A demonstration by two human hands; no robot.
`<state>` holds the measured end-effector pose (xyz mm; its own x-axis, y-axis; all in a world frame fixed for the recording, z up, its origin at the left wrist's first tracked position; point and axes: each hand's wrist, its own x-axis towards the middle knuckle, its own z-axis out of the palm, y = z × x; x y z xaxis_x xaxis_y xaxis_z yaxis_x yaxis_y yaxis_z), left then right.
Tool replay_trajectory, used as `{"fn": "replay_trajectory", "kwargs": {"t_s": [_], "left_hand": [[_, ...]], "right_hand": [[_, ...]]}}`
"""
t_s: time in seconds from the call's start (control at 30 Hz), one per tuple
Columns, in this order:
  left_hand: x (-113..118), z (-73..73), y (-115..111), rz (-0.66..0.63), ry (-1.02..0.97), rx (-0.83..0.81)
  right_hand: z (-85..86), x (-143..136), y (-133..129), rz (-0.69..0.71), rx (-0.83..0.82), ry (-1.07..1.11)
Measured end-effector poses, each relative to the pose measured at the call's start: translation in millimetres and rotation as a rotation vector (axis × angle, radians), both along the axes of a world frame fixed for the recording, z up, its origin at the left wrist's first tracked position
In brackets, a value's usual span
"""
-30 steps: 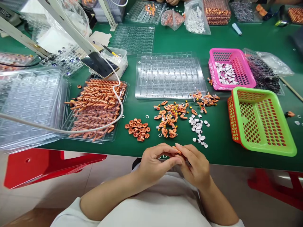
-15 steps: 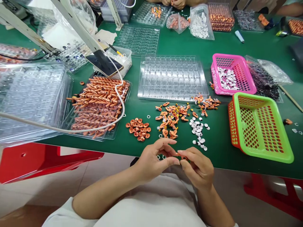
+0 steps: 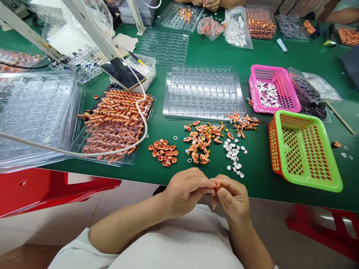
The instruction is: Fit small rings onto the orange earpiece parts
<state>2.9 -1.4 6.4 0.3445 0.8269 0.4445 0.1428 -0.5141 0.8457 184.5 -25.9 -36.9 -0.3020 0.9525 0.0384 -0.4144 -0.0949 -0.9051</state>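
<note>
Near the table's front edge, my right hand pinches a small copper-coloured part between thumb and fingers. My left hand meets it from the left, its fingertips closed against the same part; anything else between them is hidden. Beyond my hands lie a heap of orange curved pieces, a group of copper-coloured round cups to the left and white round caps to the right.
A clear tray lies behind the heaps. Green and pink baskets stand at right. At left are a tray of copper-coloured parts, stacked trays and a white cable. A person's hands show at the far side.
The fingers of my left hand have closed in on the small part, and my two hands now touch. The part has tilted in my right hand. The view has shifted slightly.
</note>
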Motion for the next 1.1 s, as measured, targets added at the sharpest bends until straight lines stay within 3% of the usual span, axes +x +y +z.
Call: {"fn": "replay_trajectory", "kwargs": {"t_s": [0.33,0.53,0.6,0.7,0.83,0.97,1.1], "left_hand": [[-6.8,8.5,2.2,-0.034,0.153,0.065],[-4.4,6.1,0.6,-0.009,0.128,0.015],[-2.2,7.7,-0.8,0.039,0.118,-0.065],[0.7,13.0,-3.3,0.098,0.063,-0.357],[2.1,19.1,-7.1,0.043,-0.102,-0.681],[2.5,19.0,-11.1,0.012,-0.171,-0.734],[3.3,16.6,-13.5,0.068,-0.215,-0.679]], "right_hand": [[-0.1,3.4,2.5,0.040,-0.025,-0.031],[-3.0,-1.9,-1.8,-0.052,0.013,-0.089],[-2.1,-4.0,-3.0,-0.105,0.070,-0.130],[0.5,-4.6,-3.7,-0.178,0.197,-0.246],[3.2,-3.2,-3.5,-0.332,0.451,-0.510],[4.7,-4.5,-3.6,-0.439,0.669,-0.719],[7.2,-6.3,-4.1,-0.419,0.754,-0.761]]}}
